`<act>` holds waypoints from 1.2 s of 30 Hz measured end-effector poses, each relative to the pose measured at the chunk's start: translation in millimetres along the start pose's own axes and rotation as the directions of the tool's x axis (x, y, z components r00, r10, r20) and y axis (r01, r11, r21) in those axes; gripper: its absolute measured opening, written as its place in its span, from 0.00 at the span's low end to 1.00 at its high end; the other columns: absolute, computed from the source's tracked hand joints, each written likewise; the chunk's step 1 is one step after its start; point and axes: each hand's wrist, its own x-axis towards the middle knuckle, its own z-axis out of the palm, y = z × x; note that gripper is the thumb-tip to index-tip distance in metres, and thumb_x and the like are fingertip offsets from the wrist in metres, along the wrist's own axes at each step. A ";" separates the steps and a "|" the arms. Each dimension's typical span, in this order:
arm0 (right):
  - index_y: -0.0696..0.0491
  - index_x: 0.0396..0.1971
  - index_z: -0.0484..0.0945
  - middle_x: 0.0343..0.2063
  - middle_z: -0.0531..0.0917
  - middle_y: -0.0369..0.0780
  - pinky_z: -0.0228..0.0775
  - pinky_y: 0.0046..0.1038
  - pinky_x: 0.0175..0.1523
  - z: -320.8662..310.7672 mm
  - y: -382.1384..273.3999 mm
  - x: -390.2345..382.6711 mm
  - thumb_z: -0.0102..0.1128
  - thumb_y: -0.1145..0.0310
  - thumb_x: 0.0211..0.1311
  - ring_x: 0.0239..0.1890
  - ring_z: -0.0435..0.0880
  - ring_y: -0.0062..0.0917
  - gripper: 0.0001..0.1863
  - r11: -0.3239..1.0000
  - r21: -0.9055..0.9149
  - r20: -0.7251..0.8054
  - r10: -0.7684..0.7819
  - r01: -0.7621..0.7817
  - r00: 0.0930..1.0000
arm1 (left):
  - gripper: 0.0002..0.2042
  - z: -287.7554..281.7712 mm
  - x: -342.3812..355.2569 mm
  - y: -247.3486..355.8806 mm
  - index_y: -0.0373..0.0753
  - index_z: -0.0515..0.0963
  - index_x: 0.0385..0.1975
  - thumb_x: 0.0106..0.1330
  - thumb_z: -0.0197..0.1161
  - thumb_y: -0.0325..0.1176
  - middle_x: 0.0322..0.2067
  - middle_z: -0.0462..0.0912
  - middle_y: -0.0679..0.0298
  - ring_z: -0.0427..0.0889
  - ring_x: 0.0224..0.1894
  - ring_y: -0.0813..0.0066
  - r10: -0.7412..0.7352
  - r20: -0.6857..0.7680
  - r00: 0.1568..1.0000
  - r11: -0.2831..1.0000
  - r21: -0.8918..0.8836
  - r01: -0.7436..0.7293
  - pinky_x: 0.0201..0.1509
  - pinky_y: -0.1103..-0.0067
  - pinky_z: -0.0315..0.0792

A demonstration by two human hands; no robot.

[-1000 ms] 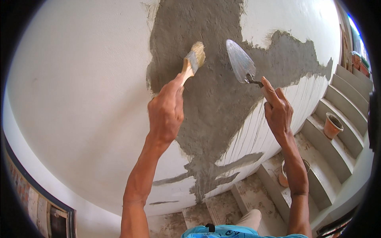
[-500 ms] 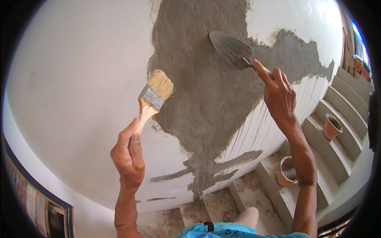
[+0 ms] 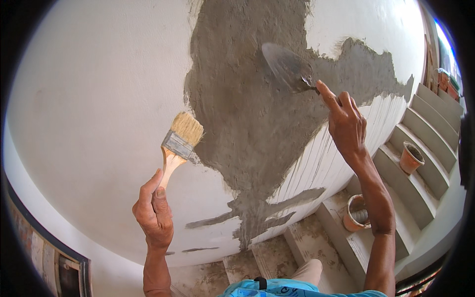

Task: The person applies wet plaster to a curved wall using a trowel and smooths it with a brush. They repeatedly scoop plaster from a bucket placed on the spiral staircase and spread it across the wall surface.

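Two hands full: my left hand [image 3: 154, 213] closed round brush [image 3: 180, 138], bristles up, apparently held clear of trowel [image 3: 286, 67]; my right hand [image 3: 347, 126] grips trowel, forefinger along handle, likely steadying blade over mortar patch [image 3: 247, 128].

The brush [image 3: 178, 144] is left of the trowel [image 3: 286, 65], before the wall [image 3: 99, 123]; two buckets [image 3: 409, 161] stand on stairs [image 3: 396, 174] at right.

Tan-bristled brush [image 3: 178, 143], apparently grey trowel [image 3: 288, 67]

Left hand [image 3: 153, 212] curled, right hand [image 3: 347, 126] curled higher
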 end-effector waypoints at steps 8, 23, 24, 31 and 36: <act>0.31 0.69 0.69 0.30 0.74 0.33 0.81 0.27 0.35 35.6 -16.1 3.8 0.60 0.84 0.58 0.34 0.79 0.22 0.41 0.997 0.001 -0.077 -0.079 0.080 0.994 | 0.15 -6.1 -8.9 6.9 0.31 0.76 0.57 0.78 0.48 0.31 0.26 0.76 0.68 0.64 0.17 0.88 -0.067 -0.056 0.996 0.997 -0.044 0.064 0.18 0.85 0.62; 0.31 0.69 0.69 0.30 0.73 0.33 0.81 0.27 0.35 39.3 -31.2 23.8 0.59 0.84 0.58 0.32 0.77 0.23 0.41 0.994 0.047 -0.132 -0.091 0.098 0.987 | 0.16 -35.0 -28.3 2.6 0.31 0.76 0.57 0.78 0.47 0.30 0.25 0.72 0.67 0.62 0.16 0.87 -0.177 -0.200 0.964 0.983 0.007 0.183 0.16 0.84 0.61; 0.32 0.69 0.69 0.30 0.73 0.33 0.81 0.28 0.35 41.6 -31.8 12.7 0.60 0.84 0.58 0.33 0.78 0.23 0.41 0.992 0.033 -0.111 -0.119 0.124 0.987 | 0.15 -36.1 -31.5 0.8 0.31 0.76 0.56 0.77 0.47 0.30 0.25 0.75 0.65 0.63 0.15 0.87 -0.177 -0.214 0.961 0.983 0.005 0.183 0.16 0.84 0.61; 0.33 0.69 0.69 0.29 0.72 0.33 0.80 0.28 0.37 24.2 -38.5 -26.9 0.61 0.82 0.58 0.33 0.78 0.22 0.40 0.983 0.085 0.005 -0.162 0.161 0.987 | 0.18 -56.9 -43.4 -5.7 0.31 0.75 0.58 0.78 0.46 0.34 0.27 0.67 0.69 0.61 0.20 0.88 -0.252 -0.191 0.949 0.963 0.046 0.265 0.16 0.85 0.63; 0.33 0.69 0.70 0.29 0.72 0.33 0.79 0.26 0.36 31.0 -34.2 10.7 0.61 0.83 0.59 0.33 0.78 0.22 0.39 0.992 0.005 -0.118 -0.127 0.128 0.985 | 0.18 -41.3 -31.9 1.9 0.31 0.75 0.58 0.78 0.46 0.34 0.26 0.66 0.70 0.61 0.19 0.88 -0.223 -0.223 0.949 0.973 0.006 0.230 0.16 0.85 0.63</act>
